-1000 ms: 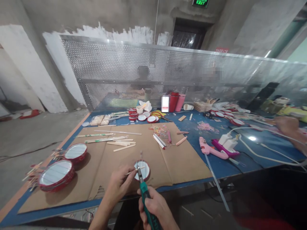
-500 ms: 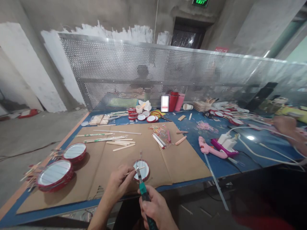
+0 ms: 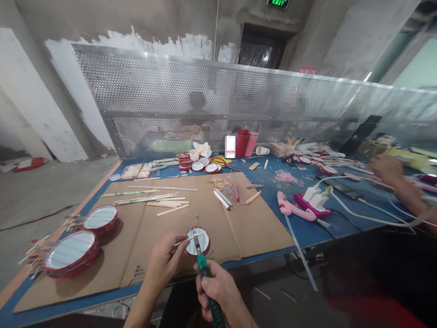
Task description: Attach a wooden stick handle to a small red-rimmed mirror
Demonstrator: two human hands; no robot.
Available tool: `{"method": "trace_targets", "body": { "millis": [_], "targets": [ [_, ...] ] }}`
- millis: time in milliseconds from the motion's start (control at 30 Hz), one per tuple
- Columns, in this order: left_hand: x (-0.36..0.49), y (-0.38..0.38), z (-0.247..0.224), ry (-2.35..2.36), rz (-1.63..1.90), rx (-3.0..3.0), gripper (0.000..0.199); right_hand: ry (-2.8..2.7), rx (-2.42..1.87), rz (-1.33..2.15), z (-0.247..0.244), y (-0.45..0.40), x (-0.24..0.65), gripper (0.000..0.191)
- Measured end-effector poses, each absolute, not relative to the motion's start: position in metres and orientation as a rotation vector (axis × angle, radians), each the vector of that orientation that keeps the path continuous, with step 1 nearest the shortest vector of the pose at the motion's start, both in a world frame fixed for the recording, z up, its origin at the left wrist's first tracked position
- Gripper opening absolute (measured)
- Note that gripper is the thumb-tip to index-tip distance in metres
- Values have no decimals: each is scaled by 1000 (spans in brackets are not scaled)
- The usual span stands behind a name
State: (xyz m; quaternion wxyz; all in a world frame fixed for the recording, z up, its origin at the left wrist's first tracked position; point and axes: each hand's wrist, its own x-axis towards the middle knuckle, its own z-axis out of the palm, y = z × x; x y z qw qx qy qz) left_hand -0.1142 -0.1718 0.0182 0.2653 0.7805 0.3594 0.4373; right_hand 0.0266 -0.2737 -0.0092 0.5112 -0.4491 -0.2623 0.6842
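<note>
Mirror (image 3: 203,243), round and red-rimmed, lies on the cardboard (image 3: 252,232) near me: stiff, fragile, best taken by its rim. My left fingers (image 3: 172,239) pinch a thin stick (image 3: 180,243) over it; my right fingers (image 3: 211,284) grip a green-handled tool (image 3: 204,269).

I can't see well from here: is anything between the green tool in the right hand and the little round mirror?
Only a thin wooden stick. The left hand pinches it across the mirror, right at the tip of the green tool held in the right hand. Nothing else visible is in the way.
</note>
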Motion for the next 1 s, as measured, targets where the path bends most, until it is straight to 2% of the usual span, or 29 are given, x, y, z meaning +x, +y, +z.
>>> {"method": "trace_targets", "body": {
  "millis": [267,567,767,1000],
  "targets": [
    [-117,-169,11,886,1230,2250,16,-606,-1228,1627,-2,-269,25,51],
    [-113,-175,16,929,1249,2312,19,-598,-1118,1652,4,-275,33,55],
    [-113,-175,14,947,1261,2299,21,-604,-1051,1628,4,-278,36,50],
    [-111,-175,14,956,1266,2303,19,-529,-974,1676,10,-278,32,56]
  ]
}}
